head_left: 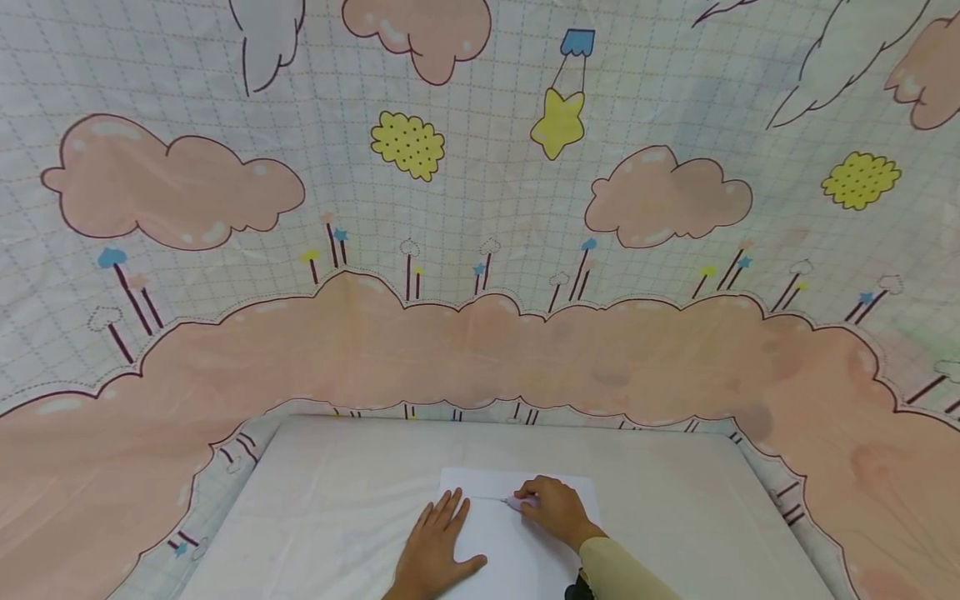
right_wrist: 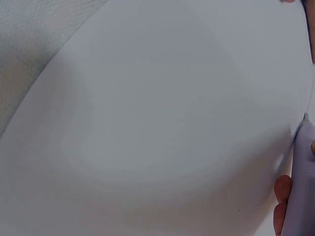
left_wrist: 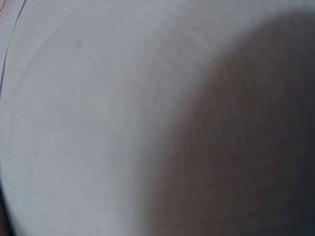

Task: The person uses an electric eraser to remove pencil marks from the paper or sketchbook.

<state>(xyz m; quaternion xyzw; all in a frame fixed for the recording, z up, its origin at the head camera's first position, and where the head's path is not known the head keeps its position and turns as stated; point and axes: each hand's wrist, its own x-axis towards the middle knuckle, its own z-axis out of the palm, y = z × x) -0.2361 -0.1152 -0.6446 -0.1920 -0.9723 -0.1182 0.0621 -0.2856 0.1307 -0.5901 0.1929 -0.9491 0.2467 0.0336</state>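
A sheet of white paper [head_left: 506,546] lies on the white-covered table. My left hand [head_left: 437,550] rests on its left part, fingers straight and thumb spread out to the right. In my right hand [head_left: 558,510] I grip a thick, lilac, pen-like tool [head_left: 522,502], its tip pointing left. The right wrist view shows the lilac tool [right_wrist: 302,182] with a small metal tip touching the paper [right_wrist: 162,108]; whether it writes or cuts, I cannot tell. A thin line [head_left: 487,498] runs from the tip toward my left fingers. The left wrist view is mostly blurred.
The white tabletop [head_left: 337,500] extends around the paper on both sides. Behind it hangs a cloth backdrop [head_left: 480,350] printed with clouds and stars. A dark object [head_left: 579,587] sits at my right wrist, beside the beige sleeve [head_left: 622,571].
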